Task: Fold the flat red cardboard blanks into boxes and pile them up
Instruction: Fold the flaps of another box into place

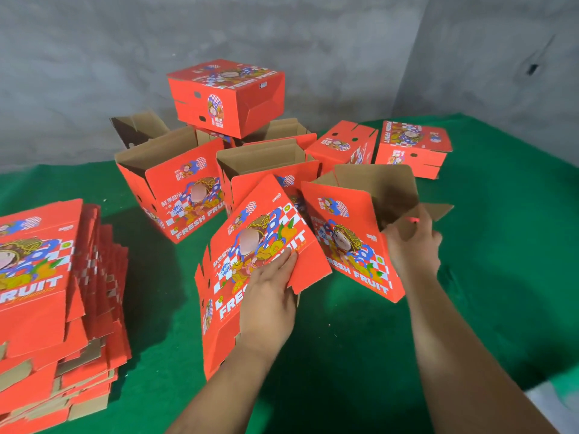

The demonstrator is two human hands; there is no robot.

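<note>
Currently both my forearms reach forward over the green cloth. My left hand lies palm-down with fingers straight, pressing on the printed face of a tilted red box and its lower flap. My right hand is raised higher, wrist bent, fingers curled round the brown flap at the open top of a second half-folded box, which leans just beside the first. The stack of flat blanks sits at far left. Finished boxes are piled behind, near the grey wall.
</note>
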